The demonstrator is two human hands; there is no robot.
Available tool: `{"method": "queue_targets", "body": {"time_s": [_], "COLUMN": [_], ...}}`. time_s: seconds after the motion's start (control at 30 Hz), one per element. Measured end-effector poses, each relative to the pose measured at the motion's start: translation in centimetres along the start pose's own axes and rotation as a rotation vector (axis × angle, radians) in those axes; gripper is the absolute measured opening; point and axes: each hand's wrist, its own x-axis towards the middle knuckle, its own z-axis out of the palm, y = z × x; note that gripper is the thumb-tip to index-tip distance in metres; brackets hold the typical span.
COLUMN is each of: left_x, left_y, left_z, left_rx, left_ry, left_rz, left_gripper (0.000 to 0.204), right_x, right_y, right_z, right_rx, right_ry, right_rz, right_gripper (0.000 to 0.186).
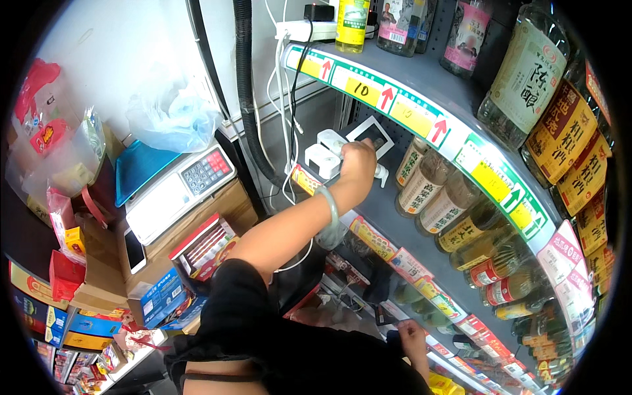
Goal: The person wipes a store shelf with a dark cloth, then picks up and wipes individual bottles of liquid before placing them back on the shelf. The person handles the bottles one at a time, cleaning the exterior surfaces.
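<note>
My left hand (359,160), with a pale green bangle (330,214) on its wrist, reaches onto the grey shelf. Its fingers are curled at a white-framed rectangular object (372,135) with a dark middle; what they grip is mostly hidden. Two white boxy devices (324,159) sit just left of the hand, and a small white piece shows under it. Down at the lower right, my right hand (413,339) is closed beside a lower shelf edge. Something small and dark shows at its fingertips, too unclear to name.
Glass bottles (440,201) line the shelf to the right, under an upper shelf (434,79) carrying more bottles. White cables (289,125) hang beside a black corrugated hose (244,72). At left, a scale (178,191) and a phone (135,251) lie on cardboard boxes.
</note>
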Motion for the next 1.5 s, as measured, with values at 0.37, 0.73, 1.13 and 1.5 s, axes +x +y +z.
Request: {"method": "queue_targets", "body": {"time_s": [0.37, 0.73, 1.13, 1.5], "left_x": [-8.3, -13.1, -3.2, 11.8], "left_y": [-7.0, -17.5, -23.7, -16.3], "left_z": [-8.2, -10.0, -23.1, -25.6], "left_rx": [-0.591, -1.782, -1.177, -0.581], "left_ry": [0.093, -0.405, 0.131, 0.151], "left_rz": [0.135, -0.001, 0.094, 0.327], "left_gripper": [0.023, 0.033, 0.03, 0.041], "right_x": [1.4, 3.2, 3.1, 0.9], "right_y": [-2.1, -5.2, -4.4, -4.3], "right_z": [0.7, 1.4, 1.0, 0.3], "right_rx": [-0.085, -0.211, -0.17, -0.169], "right_ry": [-0.115, -0.349, -0.335, -0.198], "right_rz": [-0.029, -0.067, -0.08, -0.011], "right_gripper": [0.025, 0.034, 0.034, 0.031]}}
